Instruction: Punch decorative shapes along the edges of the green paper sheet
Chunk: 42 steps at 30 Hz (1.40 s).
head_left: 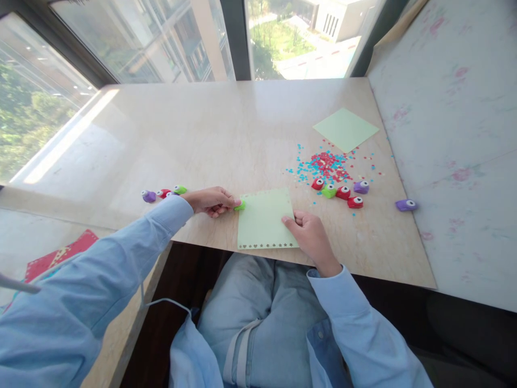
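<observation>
The left hand (210, 200) pinches a small green punch (240, 205) in its fingers at the nine o'clock edge of the green paper (264, 218) on the table (194, 134). The right hand (309, 233) presses its curled fingers on the paper's four o'clock corner.

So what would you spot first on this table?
Probably the heap of red and blue confetti right of the middle, with little googly-eyed paper punches beside it. Nearer, the left hand presses a green punch onto a pale green sheet that the right hand steadies.
</observation>
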### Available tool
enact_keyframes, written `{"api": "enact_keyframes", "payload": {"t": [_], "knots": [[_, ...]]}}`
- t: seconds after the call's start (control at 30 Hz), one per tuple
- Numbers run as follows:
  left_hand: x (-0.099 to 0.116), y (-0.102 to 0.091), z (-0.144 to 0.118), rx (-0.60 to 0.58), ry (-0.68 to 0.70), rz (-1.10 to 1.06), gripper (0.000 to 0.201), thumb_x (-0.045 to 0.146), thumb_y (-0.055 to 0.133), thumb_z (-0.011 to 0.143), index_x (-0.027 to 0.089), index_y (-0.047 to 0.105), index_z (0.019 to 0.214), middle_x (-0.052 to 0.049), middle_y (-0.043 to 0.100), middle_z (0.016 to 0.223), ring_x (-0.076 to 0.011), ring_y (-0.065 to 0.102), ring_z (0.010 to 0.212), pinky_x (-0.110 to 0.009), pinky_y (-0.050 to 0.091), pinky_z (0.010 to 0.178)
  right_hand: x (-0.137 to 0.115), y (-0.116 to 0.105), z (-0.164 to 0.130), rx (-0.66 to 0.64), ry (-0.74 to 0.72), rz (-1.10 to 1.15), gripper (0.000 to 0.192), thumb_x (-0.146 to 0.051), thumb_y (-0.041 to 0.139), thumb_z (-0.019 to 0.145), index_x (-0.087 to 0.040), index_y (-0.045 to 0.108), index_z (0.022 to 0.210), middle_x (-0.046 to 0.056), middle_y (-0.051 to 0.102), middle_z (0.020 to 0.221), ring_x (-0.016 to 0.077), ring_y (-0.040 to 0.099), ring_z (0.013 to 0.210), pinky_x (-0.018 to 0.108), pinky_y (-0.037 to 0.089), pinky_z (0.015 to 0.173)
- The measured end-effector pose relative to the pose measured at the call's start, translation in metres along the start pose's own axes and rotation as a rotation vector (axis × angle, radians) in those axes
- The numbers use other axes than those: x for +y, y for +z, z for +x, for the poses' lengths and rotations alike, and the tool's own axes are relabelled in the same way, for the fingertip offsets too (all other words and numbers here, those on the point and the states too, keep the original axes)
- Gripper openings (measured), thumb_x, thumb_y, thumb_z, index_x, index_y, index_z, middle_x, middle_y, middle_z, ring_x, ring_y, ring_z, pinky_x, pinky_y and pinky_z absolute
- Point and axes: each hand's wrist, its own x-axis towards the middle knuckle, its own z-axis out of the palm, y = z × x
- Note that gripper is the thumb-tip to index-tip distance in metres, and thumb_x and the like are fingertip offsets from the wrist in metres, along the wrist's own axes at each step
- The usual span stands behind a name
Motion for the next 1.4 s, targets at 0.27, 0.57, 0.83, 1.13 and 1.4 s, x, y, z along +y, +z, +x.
{"api": "enact_keyframes", "payload": {"t": [0.27,0.57,0.83,1.13,1.4], "knots": [[0.042,0.005,0.004,0.118,-0.162,0.542,0.035,0.030,0.075,0.067,0.020,0.045,0.052,0.001,0.039,0.046,-0.0097,0.033,0.042,-0.027,0.019,0.044,-0.001,0.002,0.000,0.019,-0.004,-0.032,0.033,-0.045,0.055,0.083,-0.015,0.066,0.075,-0.002,0.055,0.056,0.0144,0.046,0.057,0.025,0.031,0.051],[0.062,0.014,0.000,0.120,-0.235,0.771,0.026,0.025,0.066,0.069,0.019,0.047,0.052,-0.001,0.041,0.048,-0.0134,0.037,0.049,-0.030,0.028,0.051,-0.001,0.002,0.001,0.027,-0.019,-0.036,0.034,-0.047,0.054,0.081,-0.016,0.064,0.070,-0.003,0.051,0.055,0.0135,0.042,0.056,0.026,0.029,0.052],[0.067,0.016,0.005,0.125,-0.236,0.853,0.025,0.021,0.068,0.064,0.019,0.048,0.049,-0.001,0.041,0.048,-0.0141,0.038,0.051,-0.030,0.033,0.054,-0.001,0.002,0.002,0.041,-0.046,-0.063,0.033,-0.050,0.052,0.076,-0.020,0.051,0.060,-0.006,0.035,0.052,0.0118,0.034,0.054,0.027,0.025,0.052],[0.069,0.012,0.007,0.138,-0.252,0.857,0.025,0.023,0.073,0.062,0.018,0.052,0.048,-0.003,0.045,0.046,-0.0177,0.045,0.053,-0.033,0.042,0.056,0.004,0.004,0.005,0.039,-0.070,-0.078,0.033,-0.048,0.050,0.077,-0.018,0.058,0.066,-0.005,0.042,0.053,0.0126,0.037,0.054,0.027,0.025,0.052],[0.070,0.012,0.011,0.286,-0.187,0.931,0.023,0.019,0.076,0.055,0.020,0.055,0.045,-0.004,0.047,0.045,-0.0252,0.055,0.065,-0.037,0.046,0.064,0.008,0.007,0.006,0.075,-0.122,-0.075,0.029,-0.044,0.051,0.078,-0.020,0.053,0.062,-0.006,0.038,0.053,0.0116,0.035,0.053,0.027,0.024,0.052]]}}
